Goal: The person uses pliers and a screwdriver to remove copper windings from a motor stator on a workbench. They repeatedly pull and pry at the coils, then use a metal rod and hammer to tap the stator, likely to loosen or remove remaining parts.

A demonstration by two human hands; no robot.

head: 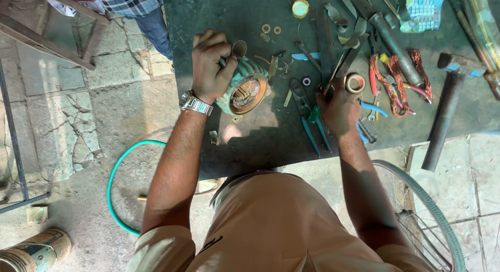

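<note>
The ribbed, teal-painted metal motor housing [242, 87] lies on its side left of centre in the frame, its open end facing the camera. Copper windings are visible inside; the end cover is already off and the stator remains in place. The left hand [211, 66] is closed over the top of the housing, fingers wrapped around its ribs. The right hand [339, 111] rests at centre right on the pile of tools, fingers curled around what appears to be a thin metal tool handle; the grip itself is partly hidden.

Blue-handled pliers [310, 123] lie just beside the right hand. A roll of tape [355, 83] sits above it. Bundles of reddish copper wire [396, 84] lie further right, near a long dark hammer [448, 105].

The work surface is a dark green, stained bench top [260, 147]. Below it is cracked stone paving [62, 121], with a teal hose [117, 183] at lower left and a bicycle wheel [432, 214] at lower right. Another person's plaid sleeve [133, 1] shows at upper left.
</note>
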